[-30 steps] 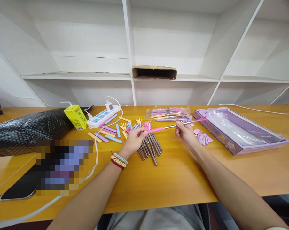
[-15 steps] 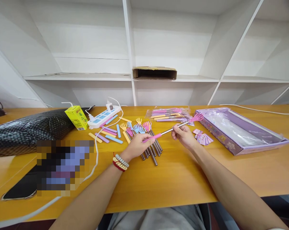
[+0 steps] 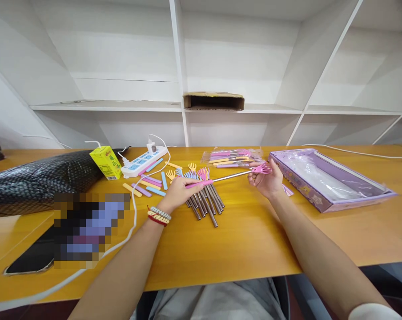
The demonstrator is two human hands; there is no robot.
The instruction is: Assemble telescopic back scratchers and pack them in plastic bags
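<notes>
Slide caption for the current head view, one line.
Left hand on the pink handle, right hand at the pink claw head: one back scratcher held over a wooden table.

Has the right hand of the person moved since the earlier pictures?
Yes. Judged against the purple box, the right hand has moved rightward, closer to the box; it is now at the pink claw.

At left, a yellow drink carton (image 3: pixel 106 163) stands by a black wrapped bundle (image 3: pixel 44 181); just right of it lies a white power strip (image 3: pixel 144 162); a black phone (image 3: pixel 30 257), partly pixelated, lies lower left near a white cable (image 3: pixel 66 281); a cardboard box (image 3: pixel 214 102) rests on white shelving (image 3: pixel 237 53), upper centre.
</notes>
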